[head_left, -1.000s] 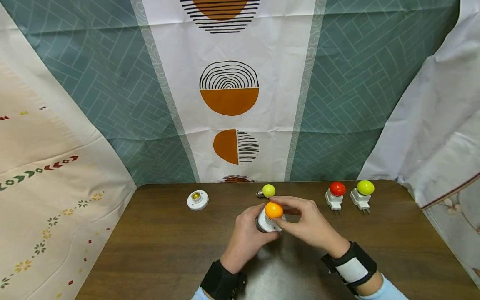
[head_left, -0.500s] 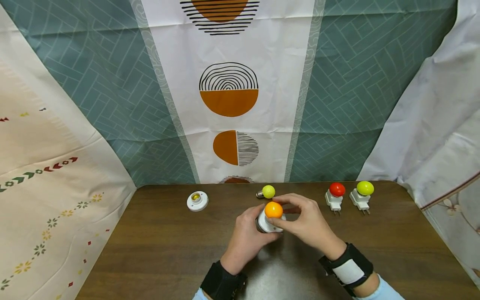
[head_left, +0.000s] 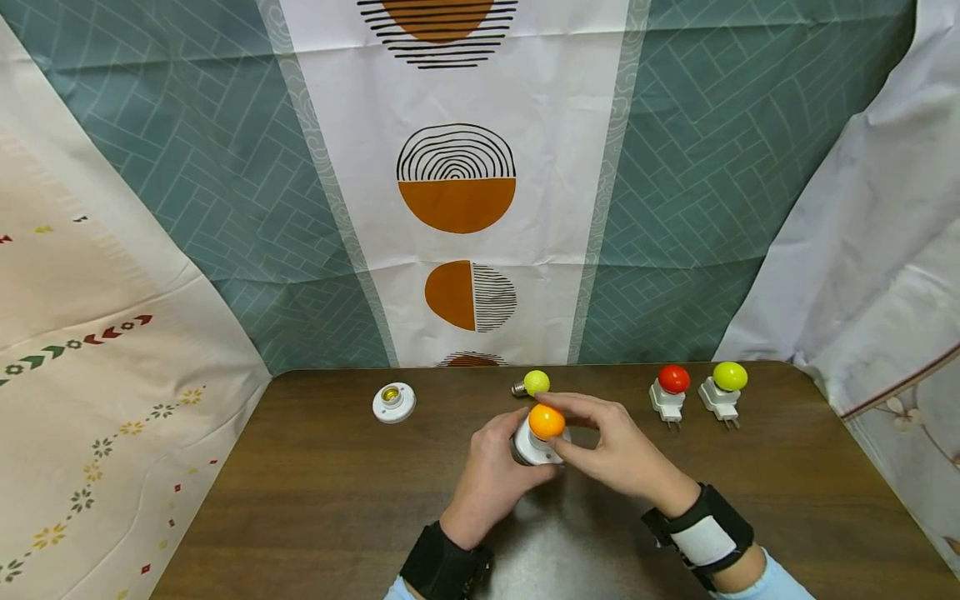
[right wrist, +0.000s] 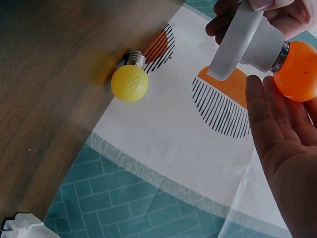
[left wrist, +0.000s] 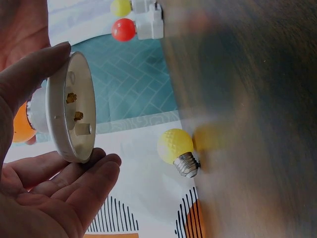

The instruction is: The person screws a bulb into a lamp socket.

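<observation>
My left hand [head_left: 497, 468] grips a round white lamp holder [head_left: 531, 452] by its rim, lifted off the table. In the left wrist view its hollow underside, with brass screws, faces the camera. An orange light bulb [head_left: 547, 422] sits in the socket, a strip of its metal base showing in the right wrist view. The thumb and fingers of my right hand [head_left: 613, 443] hold the bulb from the right side. Just behind the hands, a yellow bulb [head_left: 536, 382] with a metal screw base lies on the table.
Another round white lamp holder [head_left: 394, 402], with no bulb in it, lies at the back left of the wooden table [head_left: 322, 500]. At the back right are two white plug-in sockets, one bearing a red bulb [head_left: 674, 378], the other a yellow-green bulb [head_left: 730, 376]. Patterned cloth [head_left: 480, 100] hangs behind.
My right fingers and thumb have shifted slightly about the orange bulb, the wrist moving a little left and then back. My left hand and the lamp holder have stayed nearly still.
</observation>
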The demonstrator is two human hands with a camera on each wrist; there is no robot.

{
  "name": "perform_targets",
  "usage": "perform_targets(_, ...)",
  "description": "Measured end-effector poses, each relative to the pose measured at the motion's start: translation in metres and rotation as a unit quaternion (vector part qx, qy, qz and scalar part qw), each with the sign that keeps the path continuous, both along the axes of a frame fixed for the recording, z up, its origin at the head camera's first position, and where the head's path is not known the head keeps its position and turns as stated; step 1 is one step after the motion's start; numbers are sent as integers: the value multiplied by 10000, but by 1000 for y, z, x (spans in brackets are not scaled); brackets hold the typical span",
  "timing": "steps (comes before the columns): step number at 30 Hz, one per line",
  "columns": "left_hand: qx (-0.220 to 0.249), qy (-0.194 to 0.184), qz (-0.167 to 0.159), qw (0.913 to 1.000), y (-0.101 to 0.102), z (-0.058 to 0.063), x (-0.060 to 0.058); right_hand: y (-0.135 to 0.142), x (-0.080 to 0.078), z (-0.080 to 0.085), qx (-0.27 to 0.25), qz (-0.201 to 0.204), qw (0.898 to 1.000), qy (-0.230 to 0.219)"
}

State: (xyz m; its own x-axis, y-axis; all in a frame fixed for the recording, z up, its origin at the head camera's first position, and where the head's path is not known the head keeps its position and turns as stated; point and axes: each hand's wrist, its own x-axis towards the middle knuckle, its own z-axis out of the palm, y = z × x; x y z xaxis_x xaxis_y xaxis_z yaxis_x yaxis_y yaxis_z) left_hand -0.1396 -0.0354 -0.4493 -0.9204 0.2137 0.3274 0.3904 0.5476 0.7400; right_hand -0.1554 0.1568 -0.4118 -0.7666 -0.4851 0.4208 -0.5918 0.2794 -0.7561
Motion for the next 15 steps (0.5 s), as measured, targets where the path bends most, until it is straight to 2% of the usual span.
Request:
perform_targets(6, -1, -6, -11, 10000, 0, 1, 0, -2, 1, 0, -194, -369, 9991, 18)
perform_targets(12, 25, -41, 1, 10000, 1, 2, 0, -7, 2, 1, -204, -918, 9955, 87)
perform_targets(15, 16, -53, 0, 10000, 1, 2, 1, -8, 3, 0, -145, -977, 9951, 42)
